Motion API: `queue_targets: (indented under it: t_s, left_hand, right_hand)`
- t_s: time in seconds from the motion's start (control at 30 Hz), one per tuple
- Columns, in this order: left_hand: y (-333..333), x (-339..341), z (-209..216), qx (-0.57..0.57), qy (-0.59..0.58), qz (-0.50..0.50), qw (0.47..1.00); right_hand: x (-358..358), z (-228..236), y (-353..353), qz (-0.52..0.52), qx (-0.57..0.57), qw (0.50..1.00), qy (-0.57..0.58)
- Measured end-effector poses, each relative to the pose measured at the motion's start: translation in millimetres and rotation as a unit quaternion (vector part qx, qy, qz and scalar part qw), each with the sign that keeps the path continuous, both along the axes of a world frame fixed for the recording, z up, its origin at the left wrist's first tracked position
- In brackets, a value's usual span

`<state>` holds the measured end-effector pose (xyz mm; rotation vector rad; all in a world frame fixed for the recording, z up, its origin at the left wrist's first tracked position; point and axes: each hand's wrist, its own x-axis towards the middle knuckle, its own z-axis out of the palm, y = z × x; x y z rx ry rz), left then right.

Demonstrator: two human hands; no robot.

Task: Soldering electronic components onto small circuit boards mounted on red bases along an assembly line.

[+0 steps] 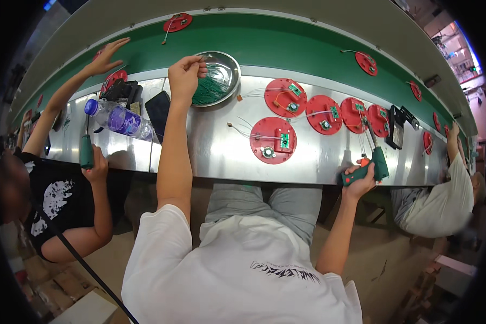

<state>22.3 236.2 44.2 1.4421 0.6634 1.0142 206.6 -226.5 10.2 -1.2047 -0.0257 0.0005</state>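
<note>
My left hand (184,75) is raised over the left rim of a round steel bowl (233,75), its fingertips pinched together; what they hold, if anything, is too small to make out. Many thin green strands (213,88) lie in the bowl. In my right hand (360,186) is a green pistol-shaped electric screwdriver (380,162), its long thin bit pointing away toward the red discs. The nearest red disc (272,154) carries a small green circuit board, a round part and loose white wires. Behind it sits another wired red disc (278,102), with several more in a row to the right.
A purple-labelled water bottle (121,119) lies by a black flat object (157,110) on the steel bench (216,156). Red discs sit along the green belt (297,46) behind. At left, a co-worker's hand (94,162) holds a screwdriver; another person (437,200) sits at right.
</note>
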Motion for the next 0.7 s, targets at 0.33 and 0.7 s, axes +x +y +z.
queue_targets:
  t_s: [0.33, 0.7]
  left_hand:
    - [-175.4, -31.5, 34.9, 0.266, 0.160, -0.112, 0.944]
    - [-223.1, -9.1, -36.9, 0.347, 0.154, -0.070, 0.922]
  right_hand:
    - [-65.4, 9.9, -6.1, 0.157, -0.012, 0.981, -0.114]
    - [-106.7, 23.2, -2.5, 0.306, -0.156, 0.929, -0.134]
